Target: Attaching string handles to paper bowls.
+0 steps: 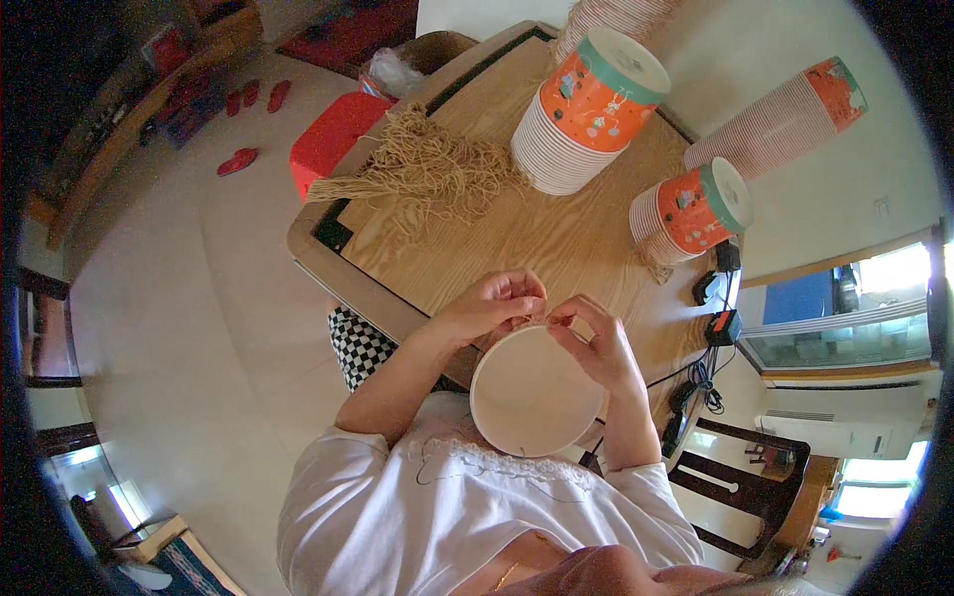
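A white paper tub [535, 397] rests against my chest, its round open mouth turned up toward me. At the tub's far rim, my left hand [502, 306] is closed, thumb and fingertips pinched together. Close beside it my right hand [598, 343] is also closed in a pinch, its thumb by the rim. What the fingertips hold is too small to make out. Beyond my hands, a loose heap of tan twine [427, 169] lies on the wooden table [437, 263], some strands at its left edge.
Upside-down stacks of orange tubs with green bases, one large [586, 114] and one smaller [693, 214], stand on the table. Another stack [785, 119] leans toward the wall. Black cables [704, 377] lie at the right. A red stool [333, 139] and a dark chair [740, 477] flank the table.
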`<state>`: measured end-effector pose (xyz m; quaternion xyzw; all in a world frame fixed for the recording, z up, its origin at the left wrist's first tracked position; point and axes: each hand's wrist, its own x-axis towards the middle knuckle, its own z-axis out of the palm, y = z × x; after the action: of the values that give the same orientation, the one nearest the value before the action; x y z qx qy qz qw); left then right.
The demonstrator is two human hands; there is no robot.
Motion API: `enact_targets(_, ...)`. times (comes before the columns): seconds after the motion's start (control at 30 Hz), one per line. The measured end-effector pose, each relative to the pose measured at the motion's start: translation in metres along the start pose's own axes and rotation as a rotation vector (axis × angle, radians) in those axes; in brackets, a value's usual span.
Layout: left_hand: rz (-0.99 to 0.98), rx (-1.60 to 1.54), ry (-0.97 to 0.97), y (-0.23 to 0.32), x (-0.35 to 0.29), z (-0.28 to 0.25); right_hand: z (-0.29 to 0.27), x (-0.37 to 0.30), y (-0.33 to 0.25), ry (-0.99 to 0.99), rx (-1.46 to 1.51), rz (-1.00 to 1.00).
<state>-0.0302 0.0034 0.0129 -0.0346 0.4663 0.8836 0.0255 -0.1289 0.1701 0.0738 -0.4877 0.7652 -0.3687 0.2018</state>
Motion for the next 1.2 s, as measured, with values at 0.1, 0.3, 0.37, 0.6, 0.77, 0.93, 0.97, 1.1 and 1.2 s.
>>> enact_targets(0.1, 0.048, 0.082, 0.028, -0.001, -0.001, 0.001, 0.000, 0.000, 0.002, 0.014, 0.028, 0.008)
enact_targets(0.3, 0.139, 0.377, 0.068, -0.006, -0.003, 0.004, 0.001, -0.001, 0.005, 0.036, 0.039, 0.056)
enact_targets(0.37, 0.153, 0.439, 0.088, -0.002, -0.005, 0.011, 0.002, -0.001, 0.006, 0.041, 0.034, 0.064)
enact_targets(0.6, 0.262, 0.486, 0.160, -0.010, -0.001, 0.010, 0.003, 0.001, 0.000, 0.020, 0.027, 0.074)
enact_targets(0.77, 0.235, 0.448, 0.173, -0.009, -0.003, 0.009, 0.003, 0.002, 0.002, 0.019, 0.025, 0.061)
enact_targets(0.93, 0.179, 0.398, 0.181, -0.002, -0.004, 0.011, 0.005, 0.004, 0.002, -0.004, 0.063, 0.096)
enact_targets(0.97, 0.181, 0.398, 0.182, -0.003, -0.003, 0.010, 0.006, 0.005, 0.004, -0.006, 0.062, 0.094)
enact_targets(1.1, 0.153, 0.355, 0.198, -0.007, -0.003, 0.006, 0.007, 0.004, 0.016, 0.035, 0.149, 0.079)
enact_targets(1.2, 0.184, 0.415, 0.197, -0.009, -0.003, 0.006, 0.010, 0.006, 0.016, 0.039, 0.260, 0.076)
